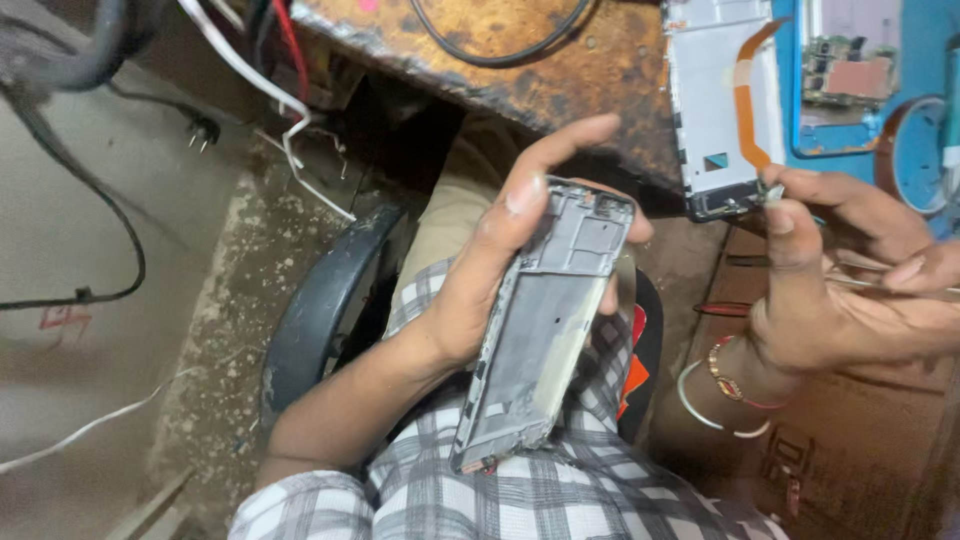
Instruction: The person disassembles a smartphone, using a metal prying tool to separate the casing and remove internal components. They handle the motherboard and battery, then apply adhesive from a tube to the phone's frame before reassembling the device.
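My left hand (485,265) grips a grey metal phone frame (545,325), held upright over my lap with its inner side facing me and my thumb on its top left edge. My right hand (840,265) is raised to the right, thumb and forefinger pinched on a tiny part (772,194) I cannot identify, right beside the lower corner of a white phone frame (712,100) lying on the worn wooden bench (520,60). That white frame carries an orange flex ribbon (744,100).
A blue mat (930,60) on the bench holds a circuit board (850,70) and a roll of tape (915,150). Cables hang at the upper left over a gritty floor (240,300). A dark seat edge (320,310) curves beside my leg.
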